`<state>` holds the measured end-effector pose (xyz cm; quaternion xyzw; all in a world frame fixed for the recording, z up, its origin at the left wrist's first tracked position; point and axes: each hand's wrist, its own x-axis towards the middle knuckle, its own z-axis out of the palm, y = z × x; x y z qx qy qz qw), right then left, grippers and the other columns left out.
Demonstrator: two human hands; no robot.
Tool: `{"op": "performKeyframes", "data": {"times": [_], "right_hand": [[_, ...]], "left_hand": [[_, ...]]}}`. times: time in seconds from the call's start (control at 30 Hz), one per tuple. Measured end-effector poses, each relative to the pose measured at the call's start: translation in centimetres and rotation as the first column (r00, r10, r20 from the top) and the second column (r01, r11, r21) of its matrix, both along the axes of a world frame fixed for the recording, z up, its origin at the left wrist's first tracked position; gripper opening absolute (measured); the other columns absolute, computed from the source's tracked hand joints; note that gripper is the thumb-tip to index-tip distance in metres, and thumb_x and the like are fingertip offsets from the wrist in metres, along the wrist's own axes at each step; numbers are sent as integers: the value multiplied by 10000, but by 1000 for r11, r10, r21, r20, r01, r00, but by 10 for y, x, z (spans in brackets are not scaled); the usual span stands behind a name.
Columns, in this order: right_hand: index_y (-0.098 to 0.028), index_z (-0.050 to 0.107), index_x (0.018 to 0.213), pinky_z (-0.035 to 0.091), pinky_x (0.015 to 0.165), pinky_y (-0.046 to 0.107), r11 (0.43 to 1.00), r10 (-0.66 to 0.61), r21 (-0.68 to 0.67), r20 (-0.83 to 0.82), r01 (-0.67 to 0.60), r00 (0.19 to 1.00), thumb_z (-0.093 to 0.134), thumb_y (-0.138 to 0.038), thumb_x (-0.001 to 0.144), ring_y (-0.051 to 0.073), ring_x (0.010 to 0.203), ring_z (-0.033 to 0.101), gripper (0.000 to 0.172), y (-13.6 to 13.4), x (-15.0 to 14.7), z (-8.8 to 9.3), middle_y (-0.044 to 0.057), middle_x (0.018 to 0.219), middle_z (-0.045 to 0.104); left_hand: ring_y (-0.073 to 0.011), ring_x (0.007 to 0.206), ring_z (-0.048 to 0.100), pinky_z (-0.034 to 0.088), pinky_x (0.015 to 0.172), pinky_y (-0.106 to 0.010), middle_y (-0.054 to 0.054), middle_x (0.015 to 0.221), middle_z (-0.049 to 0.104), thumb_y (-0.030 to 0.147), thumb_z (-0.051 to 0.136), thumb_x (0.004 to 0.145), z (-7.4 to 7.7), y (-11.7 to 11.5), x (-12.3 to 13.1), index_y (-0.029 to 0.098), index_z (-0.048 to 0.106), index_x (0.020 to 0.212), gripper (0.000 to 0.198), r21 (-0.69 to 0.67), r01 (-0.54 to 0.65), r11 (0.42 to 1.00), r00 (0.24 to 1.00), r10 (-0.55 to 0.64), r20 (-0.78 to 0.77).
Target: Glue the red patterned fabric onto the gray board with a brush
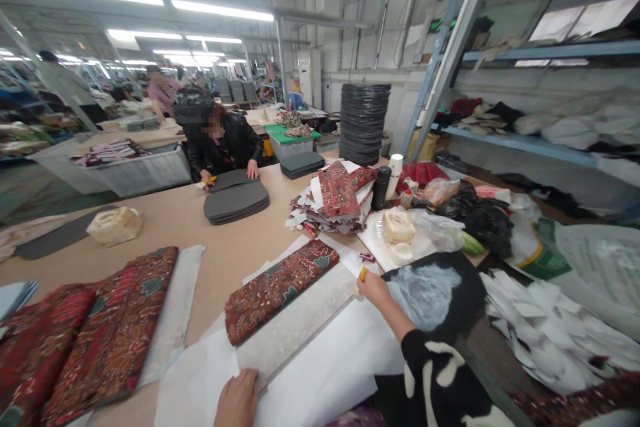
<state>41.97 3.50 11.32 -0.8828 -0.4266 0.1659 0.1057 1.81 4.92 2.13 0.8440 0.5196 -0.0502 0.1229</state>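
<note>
My right hand (375,288) is closed around a small yellow-handled brush (363,273). Its pale tip is at the far end of a long grey-white strip (295,320). At the strip's near end my left hand (239,395) lies with its fingers flat along the edge, holding nothing. White paper sheets (345,340) spread beneath the strip. Along its far side rests a folded brown-red patterned fabric piece (280,290). Close to my right forearm is a black pad (465,287) smeared with whitish paste (425,293).
Patterned fabric stacks (115,320) cover the table's left side. Across the table, a co-worker (220,140) handles dark grey pads (237,203). A scrap pile (335,197), bottles (383,187), a cream block-like container (399,225) and bags (480,213) stand ahead right. White scraps (545,327) lie at right.
</note>
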Motion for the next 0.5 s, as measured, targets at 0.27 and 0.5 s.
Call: {"op": "performKeyframes", "data": {"times": [0.27,0.5], "right_hand": [[-177,635,862,403,607,207,941,255,306,-359,-146,898,431,-301,820,141,669,620,243,0,-125,-19,24,681,672],[-198,625,820,375,651,228,882,435,248,-105,-400,894,450,-233,816,147,655,591,179,-8,-148,-38,16,657,653]], "left_hand": [[-151,1068,577,400,966,-287,-67,1155,638,136,311,803,3,6,-2,155,546,1124,398,20,-152,988,984,150,92],[-165,1083,569,380,990,-322,-101,1152,638,104,295,789,6,6,-1,114,512,1172,440,-68,-204,977,960,213,180]]}}
